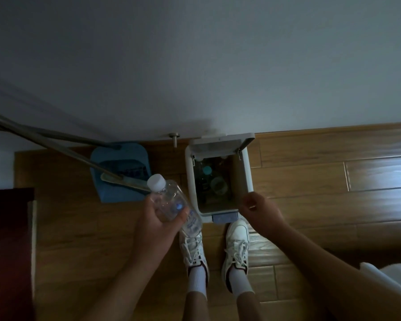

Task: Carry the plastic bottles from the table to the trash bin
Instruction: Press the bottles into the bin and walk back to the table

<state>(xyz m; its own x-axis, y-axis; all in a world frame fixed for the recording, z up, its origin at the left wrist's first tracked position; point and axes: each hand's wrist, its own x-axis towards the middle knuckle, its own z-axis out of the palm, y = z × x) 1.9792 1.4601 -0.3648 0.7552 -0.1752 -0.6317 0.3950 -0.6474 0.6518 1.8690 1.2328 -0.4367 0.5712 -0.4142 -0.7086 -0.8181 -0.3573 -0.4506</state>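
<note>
My left hand [159, 218] is shut on a clear plastic bottle [169, 198] with a white cap, held tilted just left of the trash bin. The white trash bin [243, 172] stands on the floor against the wall with its lid up. Several bottles [212, 179] lie inside it in the dark. My right hand [259, 210] hovers over the bin's near right corner with its fingers curled and nothing visible in it. My right foot rests on the bin's pedal [225, 217].
A blue dustpan [122, 172] with a long-handled broom [56, 144] leans against the wall left of the bin. A dark red cabinet [8, 251] stands at the left edge. A metal doorstop [174, 138] sticks out near the skirting. Wood floor runs to the right.
</note>
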